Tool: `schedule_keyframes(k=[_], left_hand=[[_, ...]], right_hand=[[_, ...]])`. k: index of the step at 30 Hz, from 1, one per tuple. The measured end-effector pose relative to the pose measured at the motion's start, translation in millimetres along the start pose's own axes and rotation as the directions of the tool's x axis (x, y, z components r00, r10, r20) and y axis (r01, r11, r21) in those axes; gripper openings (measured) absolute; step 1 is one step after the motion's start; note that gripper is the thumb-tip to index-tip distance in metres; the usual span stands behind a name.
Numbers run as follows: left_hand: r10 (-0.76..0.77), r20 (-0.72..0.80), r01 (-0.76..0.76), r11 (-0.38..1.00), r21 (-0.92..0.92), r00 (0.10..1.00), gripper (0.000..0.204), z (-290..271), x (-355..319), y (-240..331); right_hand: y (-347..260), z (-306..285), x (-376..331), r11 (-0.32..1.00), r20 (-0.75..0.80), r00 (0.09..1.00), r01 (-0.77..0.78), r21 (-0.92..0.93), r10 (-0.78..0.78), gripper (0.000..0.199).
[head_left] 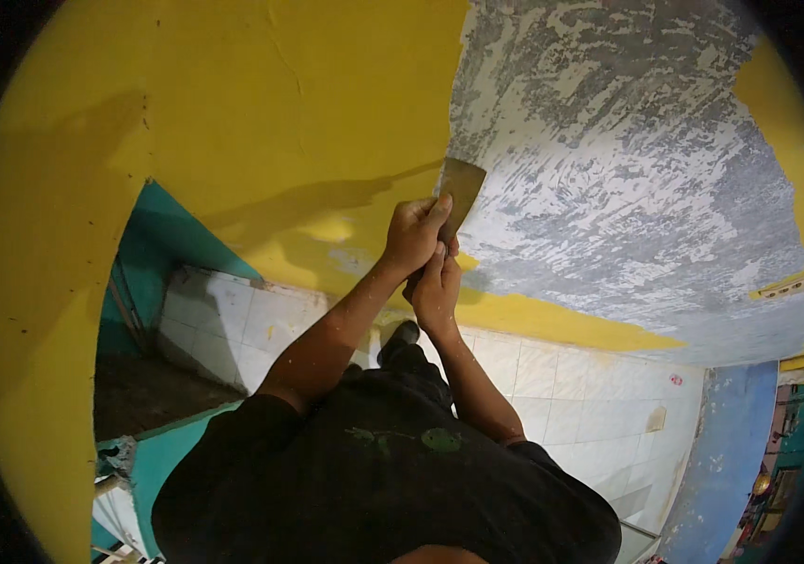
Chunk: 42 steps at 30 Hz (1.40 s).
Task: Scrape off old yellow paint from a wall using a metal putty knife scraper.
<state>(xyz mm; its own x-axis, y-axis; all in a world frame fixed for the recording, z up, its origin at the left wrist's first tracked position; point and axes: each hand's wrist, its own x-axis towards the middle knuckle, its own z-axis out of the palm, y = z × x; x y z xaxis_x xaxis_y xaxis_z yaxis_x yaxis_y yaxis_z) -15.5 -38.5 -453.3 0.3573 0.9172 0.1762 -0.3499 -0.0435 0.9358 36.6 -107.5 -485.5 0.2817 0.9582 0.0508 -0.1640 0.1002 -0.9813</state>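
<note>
Both my hands are closed on one scraper [462,188], a tool with a broad, flat metal blade. My left hand [413,232] grips it higher up, the thumb pressed along the blade. Just below, my right hand [437,287] wraps round the handle, which the fingers mostly hide. The blade's far edge lies at the border between yellow paint [327,103] and a scraped grey-and-white patch [627,169] of the wall. Whether the edge touches the wall I cannot tell for sure.
White tiled floor [562,395] runs along the wall's foot, with my dark shoe [399,343] on it. At left, a teal-walled opening [176,235] breaks the yellow wall. A blue wall [717,451] stands at right, with a cluttered area [782,470] beyond it.
</note>
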Motion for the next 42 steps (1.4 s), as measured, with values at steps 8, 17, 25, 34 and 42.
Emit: schedule_keyframes(k=[8,17,25,34,42], left_hand=[[0.032,-0.041,-0.035,0.996,-0.077,0.999,0.042,7.6,6.7,14.6],[-0.076,-0.061,0.074,0.997,-0.03,0.995,0.043,7.8,4.9,31.0],[-0.125,0.016,0.126,0.991,-0.038,0.992,0.04,-2.2,2.6,20.0],[-0.054,0.019,0.055,0.997,-0.051,0.998,0.041,3.6,16.0,36.4],[0.023,-0.026,-0.022,0.999,0.044,0.999,0.041,-6.2,7.2,14.6]], right_hand=[[-24.1,-2.8,4.6,0.987,0.059,0.995,0.086,-0.133,-0.079,0.038],[-19.1,4.4,1.0,0.998,-0.001,1.0,0.0,0.057,0.0,0.032],[-20.6,10.7,-8.7,0.998,0.004,1.0,-0.025,0.065,0.024,0.037],[-34.5,10.8,15.1,0.997,0.019,0.997,0.073,-0.01,-0.073,0.028],[-18.9,-2.0,10.6,0.983,0.13,0.982,0.152,-0.1,-0.138,0.04]])
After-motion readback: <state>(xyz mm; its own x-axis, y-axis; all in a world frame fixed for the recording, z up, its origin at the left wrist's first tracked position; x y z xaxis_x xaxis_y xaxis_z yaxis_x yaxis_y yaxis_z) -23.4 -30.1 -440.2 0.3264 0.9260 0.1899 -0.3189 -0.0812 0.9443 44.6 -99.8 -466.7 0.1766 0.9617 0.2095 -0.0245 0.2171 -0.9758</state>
